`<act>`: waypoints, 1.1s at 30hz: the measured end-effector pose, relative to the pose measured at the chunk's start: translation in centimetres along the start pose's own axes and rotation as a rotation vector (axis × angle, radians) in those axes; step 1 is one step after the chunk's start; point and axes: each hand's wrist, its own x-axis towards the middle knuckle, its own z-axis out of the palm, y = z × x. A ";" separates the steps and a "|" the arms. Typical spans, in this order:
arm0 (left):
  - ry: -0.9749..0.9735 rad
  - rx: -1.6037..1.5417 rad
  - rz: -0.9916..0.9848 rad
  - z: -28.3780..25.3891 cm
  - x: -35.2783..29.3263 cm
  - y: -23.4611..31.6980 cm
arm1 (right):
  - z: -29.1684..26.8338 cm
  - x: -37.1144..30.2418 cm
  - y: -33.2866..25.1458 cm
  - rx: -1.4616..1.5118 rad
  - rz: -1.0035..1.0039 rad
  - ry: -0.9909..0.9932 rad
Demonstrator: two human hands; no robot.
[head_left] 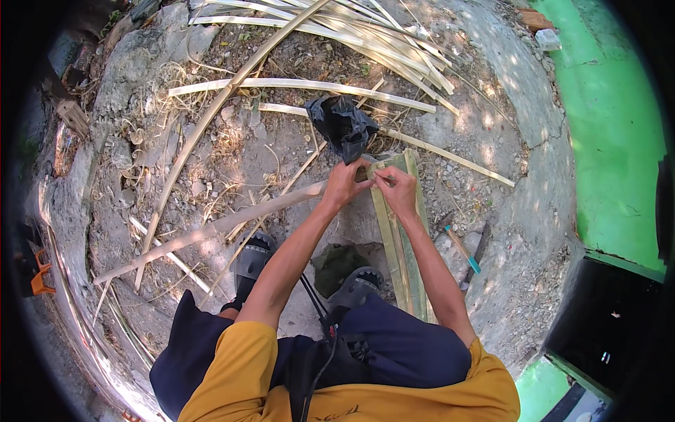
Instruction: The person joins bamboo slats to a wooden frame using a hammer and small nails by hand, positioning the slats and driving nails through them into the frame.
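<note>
My left hand (342, 184) is closed, its fingers bent toward the top end of some green bamboo strips (398, 261). What its fingers hold is hidden. My right hand (397, 191) pinches at the same end, with thumb and fingertips pressed together on something too small to name. The green strips slant from my hands down to beside my right knee. A long brown pole (211, 230) runs from the left and reaches my left wrist; whether it touches is unclear. Just beyond my left hand lies a crumpled black plastic bag (341, 126).
Many pale split bamboo strips (380, 46) lie on the dirt ground at the far side. On the right are a tool with turquoise ends (463, 250) and a dark flat bar (479, 254). A green painted surface (612, 133) borders the right. My shoes (356, 287) stand close by.
</note>
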 end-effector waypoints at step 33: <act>-0.011 0.001 0.010 0.0 -0.2 0.0 | 0.2 -0.5 0.5 0.004 -0.027 0.060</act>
